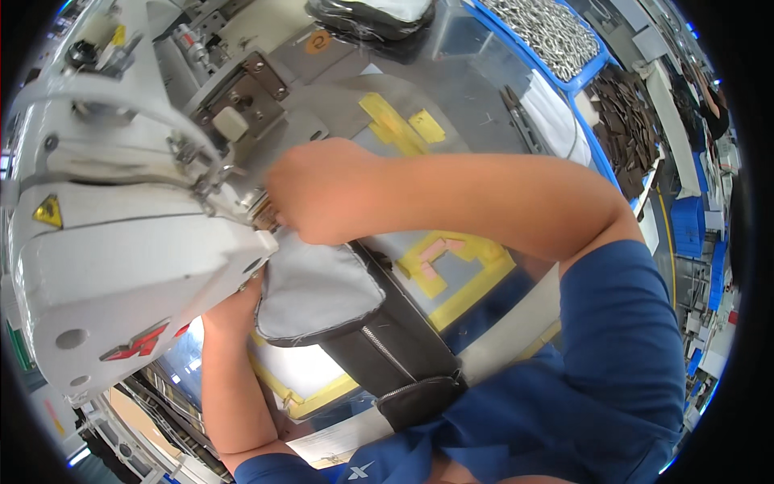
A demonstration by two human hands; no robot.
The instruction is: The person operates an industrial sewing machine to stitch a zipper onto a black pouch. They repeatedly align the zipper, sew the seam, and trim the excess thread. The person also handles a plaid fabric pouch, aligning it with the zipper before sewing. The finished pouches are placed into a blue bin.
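A white sewing machine (137, 266) stands at my left, its needle area close to the middle of the view. Below that area lies a black zippered pouch (379, 347) with a light grey lining panel (322, 290) facing up. My right hand (322, 192) is closed with curled fingers beside the presser foot, at the top end of the panel; what its fingertips pinch is hidden. My left hand (234, 306) reaches behind the machine head to the panel's left edge. The machine head covers most of its fingers.
Yellow tape strips (391, 121) mark the worktable. Farther right, dark tweezers (524, 121) lie near a blue bin (576, 81) of small metal rings. Dark brown pieces (625, 121) are piled beyond it. A plastic-wrapped black item (375, 20) sits at the back.
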